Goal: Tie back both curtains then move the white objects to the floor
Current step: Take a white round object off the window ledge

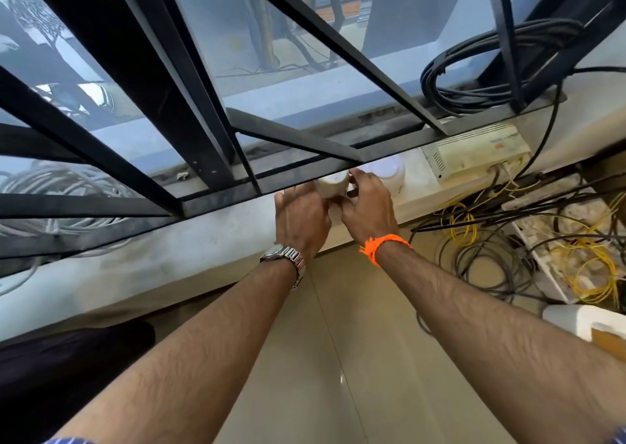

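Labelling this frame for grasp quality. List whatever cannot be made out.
Head view:
- the white object: mostly covered by the left hand and right hand; shape unclear.
- the second white object: washed out, partly behind the right hand.
- print on the cream box: too small.
- curtains: none in frame.

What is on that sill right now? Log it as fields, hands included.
place: window sill below black window bars
white object: at the sill, between both hands; lifted or resting, cannot tell
left hand: grip on the white object's left side
right hand: grip with fingers curled round its right side
second white object: on the sill, just right of the first, untouched
beige box: on the sill further right
yellow cables: tangled below the box
curtains: none in view
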Demonstrator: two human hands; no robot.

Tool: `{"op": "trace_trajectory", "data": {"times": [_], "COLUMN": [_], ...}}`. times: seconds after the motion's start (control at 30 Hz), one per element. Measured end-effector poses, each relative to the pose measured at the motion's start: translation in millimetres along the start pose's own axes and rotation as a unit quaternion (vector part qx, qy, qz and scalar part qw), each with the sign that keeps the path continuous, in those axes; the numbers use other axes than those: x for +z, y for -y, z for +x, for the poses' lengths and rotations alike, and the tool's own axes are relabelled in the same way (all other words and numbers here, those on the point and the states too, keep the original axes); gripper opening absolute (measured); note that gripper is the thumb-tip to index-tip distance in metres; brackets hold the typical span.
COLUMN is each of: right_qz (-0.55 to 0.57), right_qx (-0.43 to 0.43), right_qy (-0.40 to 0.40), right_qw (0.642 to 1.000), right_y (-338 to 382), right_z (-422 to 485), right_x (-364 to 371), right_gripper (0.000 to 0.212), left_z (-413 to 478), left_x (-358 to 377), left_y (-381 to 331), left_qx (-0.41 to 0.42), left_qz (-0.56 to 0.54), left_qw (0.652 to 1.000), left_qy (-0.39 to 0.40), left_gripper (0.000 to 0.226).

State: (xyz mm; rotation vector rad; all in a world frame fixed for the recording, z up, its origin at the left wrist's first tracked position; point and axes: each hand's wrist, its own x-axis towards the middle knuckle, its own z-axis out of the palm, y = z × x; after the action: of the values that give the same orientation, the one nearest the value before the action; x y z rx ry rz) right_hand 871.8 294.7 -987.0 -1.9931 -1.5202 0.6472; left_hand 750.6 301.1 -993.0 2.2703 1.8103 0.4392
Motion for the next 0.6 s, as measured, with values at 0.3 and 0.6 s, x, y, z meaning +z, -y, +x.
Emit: {"op": "trace_trajectory", "data": {"times": [0.3, 0.6], "right_qz": [0.024, 0.098], "right_qx": [-0.005, 0.016], "right_qy": [0.024, 0.077], "right_qw": [0.999, 0.992], "right_y": [3, 14], "right_z": [-20, -36], "right_x": [-16, -47], "right_gripper": [0.054, 0.047], "left_z": [-20, -44], "left_x": [-6, -31], "left_y": [-6, -20], "left_qx": [-0.041, -0.069], "left_qz": [-0.083, -0.125], "left_qw": [0.996, 0.989], "left_qy": [0.002, 0.030], "left_gripper": [0.047, 0.054]}}
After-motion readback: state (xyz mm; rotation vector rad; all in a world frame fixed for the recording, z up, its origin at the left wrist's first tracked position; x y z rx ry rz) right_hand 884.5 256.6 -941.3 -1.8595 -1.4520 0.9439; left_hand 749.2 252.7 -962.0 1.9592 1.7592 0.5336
